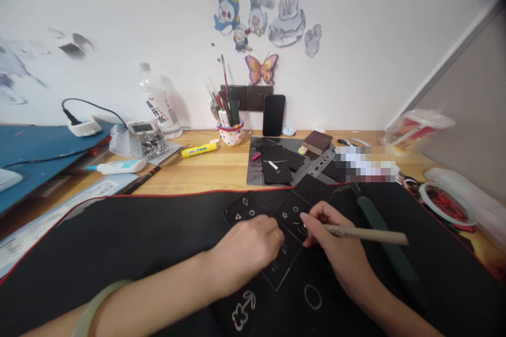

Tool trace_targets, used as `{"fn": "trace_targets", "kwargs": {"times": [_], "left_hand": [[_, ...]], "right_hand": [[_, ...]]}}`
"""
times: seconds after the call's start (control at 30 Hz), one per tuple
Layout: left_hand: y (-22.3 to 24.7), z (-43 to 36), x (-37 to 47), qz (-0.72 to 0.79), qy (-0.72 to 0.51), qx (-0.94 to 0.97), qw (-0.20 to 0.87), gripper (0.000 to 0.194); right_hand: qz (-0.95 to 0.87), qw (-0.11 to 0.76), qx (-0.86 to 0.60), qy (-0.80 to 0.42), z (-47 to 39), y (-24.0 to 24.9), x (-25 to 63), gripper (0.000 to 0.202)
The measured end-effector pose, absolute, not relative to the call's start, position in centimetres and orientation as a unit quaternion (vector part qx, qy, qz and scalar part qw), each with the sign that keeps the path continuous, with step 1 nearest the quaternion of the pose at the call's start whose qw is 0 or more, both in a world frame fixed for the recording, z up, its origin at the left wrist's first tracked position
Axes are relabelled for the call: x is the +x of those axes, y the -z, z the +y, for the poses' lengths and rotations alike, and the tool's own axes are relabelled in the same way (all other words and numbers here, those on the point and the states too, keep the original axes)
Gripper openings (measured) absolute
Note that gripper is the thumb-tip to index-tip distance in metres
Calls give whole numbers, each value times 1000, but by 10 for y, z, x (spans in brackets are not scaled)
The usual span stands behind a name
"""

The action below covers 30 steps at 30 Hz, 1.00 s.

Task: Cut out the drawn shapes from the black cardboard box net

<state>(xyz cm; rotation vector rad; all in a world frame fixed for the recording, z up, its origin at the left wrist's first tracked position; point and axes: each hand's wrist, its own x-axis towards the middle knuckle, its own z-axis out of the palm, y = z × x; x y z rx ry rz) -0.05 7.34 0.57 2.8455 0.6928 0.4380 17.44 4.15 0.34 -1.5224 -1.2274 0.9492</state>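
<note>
My right hand (330, 231) grips a beige pen (367, 234) in a writing hold. Its back end points right, and its tip is low over black card (290, 202) marked with small white outlines, including a star and a hexagon. My left hand (251, 242) rests on the card with its fingers curled under; whatever they hold is hidden. Beyond that hand, another black piece (241, 208) carries a drawn diamond, triangle and circle. Nearer me are a white flower drawing (244, 310) and a larger circle (312, 297). A long dark green-handled tool (383, 231) lies right of my right hand.
A black mat (158, 231) with red edging covers the near desk. Behind it are a yellow glue stick (200, 150), a pen cup (231, 132), a phone (274, 115) and a brown box (317, 141). A bottle (158, 105) stands left; a tape-like ring (446, 202) lies right.
</note>
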Motion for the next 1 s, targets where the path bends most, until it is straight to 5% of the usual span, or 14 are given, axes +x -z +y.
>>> {"fn": "trace_targets", "kwargs": {"times": [0.1, 0.2, 0.27, 0.4, 0.57, 1.0], "left_hand": [[-9, 84, -4, 323, -204, 833, 400, 17], [-10, 89, -6, 355, -226, 751, 510, 30], [-10, 90, -7, 363, -237, 744, 508, 34], [-11, 91, -11, 351, -224, 802, 429, 9], [-16, 94, -13, 297, -122, 893, 316, 25], [-16, 96, -12, 302, -87, 896, 315, 30]], "right_hand": [[-505, 463, -613, -394, 40, -2, 177, 28], [-526, 440, -611, -395, 38, -5, 176, 30], [-548, 417, -610, -391, 36, -8, 174, 31], [-592, 371, -601, -389, 33, -11, 172, 26], [-647, 312, -586, -376, 33, -5, 175, 24], [-653, 289, -611, -340, 32, -5, 170, 26]]}}
